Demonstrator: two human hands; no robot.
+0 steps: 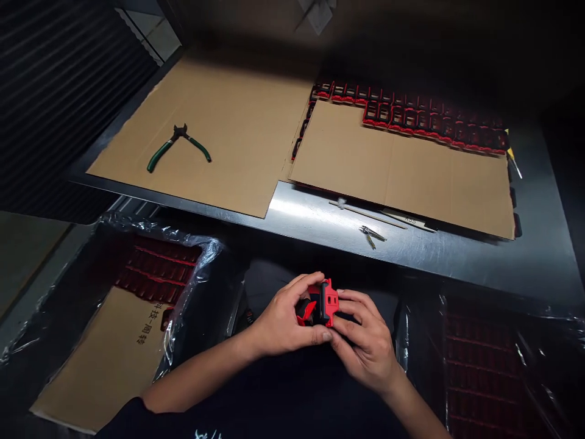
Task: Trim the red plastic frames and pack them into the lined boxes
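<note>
Close to my body, in front of the table, both hands hold a red and black plastic part [329,303]. My left hand [292,314] is closed around its left side, the thumb along the lower edge and the fingers over the top. From the right, my right hand [365,335] grips it with thumb and fingertips. A red face with small square openings shows on the part. Its inner left portion is partly hidden by my left fingers.
Green-handled cutting pliers [179,146] lie on a cardboard sheet [237,122]. Rows of red and black parts [425,125] stand behind another cardboard sheet [411,164]. Small metal clippers [371,235] and a thin stick [370,214] rest on the metal table [315,213]. Plastic-lined bins flank me, holding red parts [155,271].
</note>
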